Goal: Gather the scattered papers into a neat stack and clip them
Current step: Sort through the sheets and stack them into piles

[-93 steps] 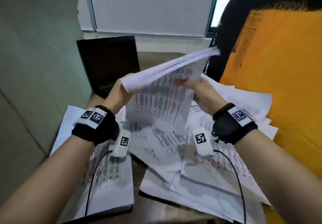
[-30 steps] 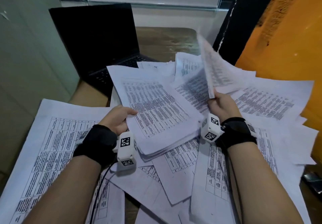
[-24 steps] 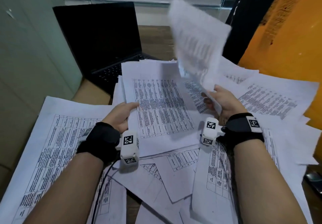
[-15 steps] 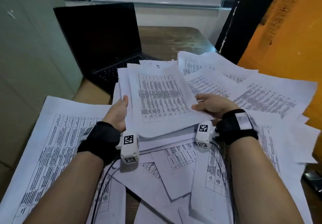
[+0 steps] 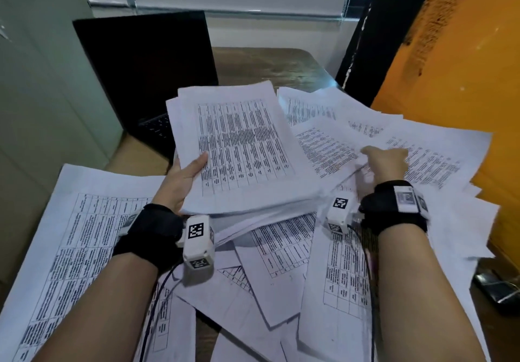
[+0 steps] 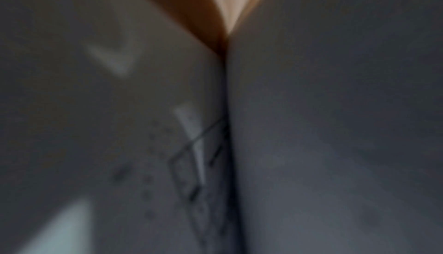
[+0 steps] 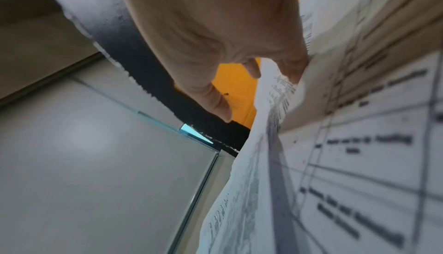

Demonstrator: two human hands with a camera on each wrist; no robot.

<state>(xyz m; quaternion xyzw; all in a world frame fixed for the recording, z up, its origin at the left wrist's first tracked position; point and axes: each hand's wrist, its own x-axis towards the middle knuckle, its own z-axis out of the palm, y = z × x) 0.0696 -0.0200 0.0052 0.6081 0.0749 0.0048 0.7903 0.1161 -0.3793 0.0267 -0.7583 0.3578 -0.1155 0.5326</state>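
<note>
Bare brown wooden worktop (image 5: pixel 264 63) lies open at twelve o'clock. An open black laptop (image 5: pixel 146 60) blocks eleven o'clock, an orange wall (image 5: pixel 461 80) closes three o'clock, and loose white printed sheets (image 5: pixel 281 263) cover six o'clock.

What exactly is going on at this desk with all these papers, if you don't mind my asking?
A person is gathering printed sheets into a pile. The left hand holds the gathered stack by its left edge, thumb on top. The right hand is picking up a loose sheet beside it. Many scattered papers cover the desk in front of an open laptop. Nothing is clipped yet.
</note>
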